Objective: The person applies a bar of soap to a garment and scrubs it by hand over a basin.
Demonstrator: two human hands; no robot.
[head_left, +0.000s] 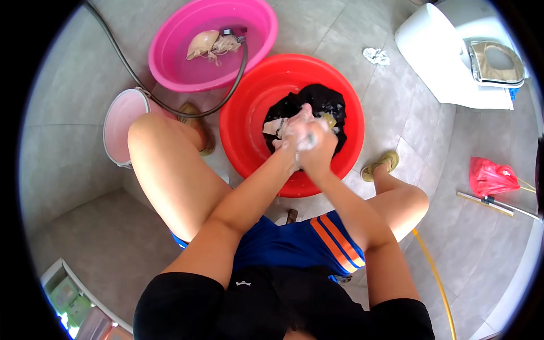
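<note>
My left hand (294, 123) and my right hand (318, 146) are pressed together over the red basin (233, 122), both covered in white suds. The fingers of each look closed, but foam and some blur hide what is between them. Beneath them a wet black cloth (320, 96) lies bunched in the basin, with foam on it. A pale beige patch (272, 127) shows on the cloth beside my left hand. A yellowish-green piece (329, 119), its kind unclear, sits just beyond my right hand.
A pink basin (164, 56) behind holds water, beige fabric (205, 44) and the end of a grey hose (130, 72). A pale pink bucket (117, 127) stands left. At right are a white toilet (433, 54), a red plastic bag (488, 177), a squeegee (487, 204) and a yellow hose (433, 269).
</note>
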